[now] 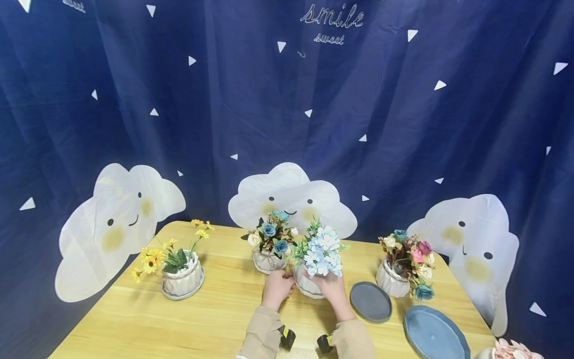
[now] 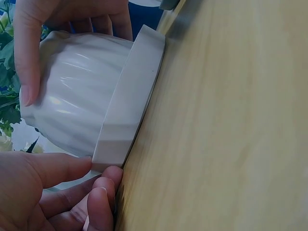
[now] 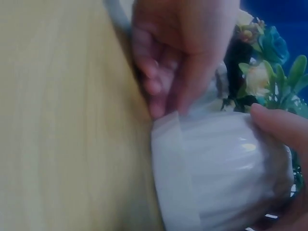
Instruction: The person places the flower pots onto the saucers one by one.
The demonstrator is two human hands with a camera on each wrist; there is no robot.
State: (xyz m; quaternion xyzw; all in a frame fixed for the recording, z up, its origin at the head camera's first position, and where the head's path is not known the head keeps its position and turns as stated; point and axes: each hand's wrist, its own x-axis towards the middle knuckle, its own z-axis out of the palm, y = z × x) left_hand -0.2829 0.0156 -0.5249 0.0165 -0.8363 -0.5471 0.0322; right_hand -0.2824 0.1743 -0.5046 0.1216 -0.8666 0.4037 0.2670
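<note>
A white ribbed flower pot (image 2: 79,79) with pale blue flowers (image 1: 324,252) stands on a white saucer (image 2: 131,98) near the middle of the table. My left hand (image 1: 277,289) pinches the saucer's edge, thumb on top and fingertips beneath, low against the tabletop. On the pot's other side my right hand (image 1: 333,289) grips the pot near its rim; in the left wrist view its thumb lies along the wall. Just behind my left hand is another white pot (image 1: 268,263), holding blue and cream roses (image 1: 273,234).
At the left, a pot of yellow flowers (image 1: 184,279) sits on a saucer. On the right are a pot of mixed roses (image 1: 392,280), a dark grey plate (image 1: 370,301) and a larger blue plate (image 1: 436,334). Pink petals (image 1: 513,350) show at the lower right. A blue curtain (image 1: 269,99) hangs behind.
</note>
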